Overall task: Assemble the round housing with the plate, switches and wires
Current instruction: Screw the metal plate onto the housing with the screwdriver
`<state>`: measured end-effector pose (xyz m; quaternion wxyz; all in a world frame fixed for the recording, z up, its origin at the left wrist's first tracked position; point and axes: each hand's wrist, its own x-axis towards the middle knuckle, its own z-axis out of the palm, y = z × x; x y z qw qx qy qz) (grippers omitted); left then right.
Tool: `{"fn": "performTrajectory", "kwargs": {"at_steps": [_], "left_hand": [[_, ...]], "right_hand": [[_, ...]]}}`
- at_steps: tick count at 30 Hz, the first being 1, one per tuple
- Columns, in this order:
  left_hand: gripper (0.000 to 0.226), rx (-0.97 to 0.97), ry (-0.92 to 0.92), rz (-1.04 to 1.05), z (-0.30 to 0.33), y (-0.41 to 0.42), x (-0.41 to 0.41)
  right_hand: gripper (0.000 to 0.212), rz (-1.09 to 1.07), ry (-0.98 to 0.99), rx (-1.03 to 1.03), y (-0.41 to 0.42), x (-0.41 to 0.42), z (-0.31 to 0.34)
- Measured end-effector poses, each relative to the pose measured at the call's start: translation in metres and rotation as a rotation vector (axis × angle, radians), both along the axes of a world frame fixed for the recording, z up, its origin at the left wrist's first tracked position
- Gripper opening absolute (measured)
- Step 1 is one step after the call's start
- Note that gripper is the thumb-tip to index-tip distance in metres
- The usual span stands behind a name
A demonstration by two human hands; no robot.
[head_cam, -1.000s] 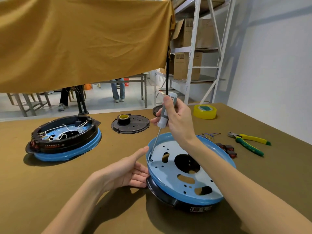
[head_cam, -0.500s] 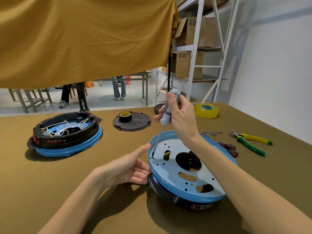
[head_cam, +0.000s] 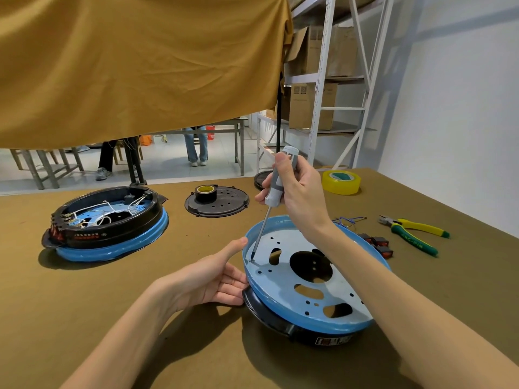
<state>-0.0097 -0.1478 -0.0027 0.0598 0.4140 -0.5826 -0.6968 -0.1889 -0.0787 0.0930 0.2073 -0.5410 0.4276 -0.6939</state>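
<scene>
Right hand (head_cam: 302, 192) grips a screwdriver (head_cam: 276, 183) tipped into the blue plate (head_cam: 323, 279); left hand (head_cam: 213, 279) steadies the housing (head_cam: 269, 313).

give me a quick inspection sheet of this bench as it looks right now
surface: olive-brown table.
job's things: blue plate on black housing; screwdriver tip on a screw near the plate's left edge; red switches behind.
clutter: wired second housing, black cover with black tape, yellow tape roll, pliers.
grippers: right hand grips the screwdriver; left hand steadies the housing.
cables: blue wires by the switches.
surroundings: mustard cloth, shelving with boxes.
</scene>
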Motion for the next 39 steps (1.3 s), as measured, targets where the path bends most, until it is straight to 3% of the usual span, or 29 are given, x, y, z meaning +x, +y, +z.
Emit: {"fn": "performTrajectory", "kwargs": {"at_steps": [11, 20, 29, 32, 39], "left_hand": [[0.112, -0.013, 0.001, -0.004, 0.002, 0.003, 0.0], [0.097, -0.019, -0.005, 0.002, 0.003, 0.004, 0.0], [0.108, -0.033, -0.004, 0.006, 0.002, 0.002, 0.0], [0.102, -0.025, -0.004, 0.009, 0.001, 0.002, 0.0], [0.105, -0.029, -0.002, 0.015, 0.0, 0.001, -0.002]], "right_hand": [[0.021, 0.036, -0.028, -0.001, 0.004, 0.001, 0.0], [0.023, 0.054, -0.065, -0.008, 0.004, -0.002, -0.004], [0.024, 0.06, -0.044, 0.0, 0.003, -0.005, -0.006], [0.024, 0.066, 0.097, 0.004, 0.005, -0.005, 0.001], [0.018, -0.073, 0.724, 0.206, 0.006, 0.003, 0.055]]}}
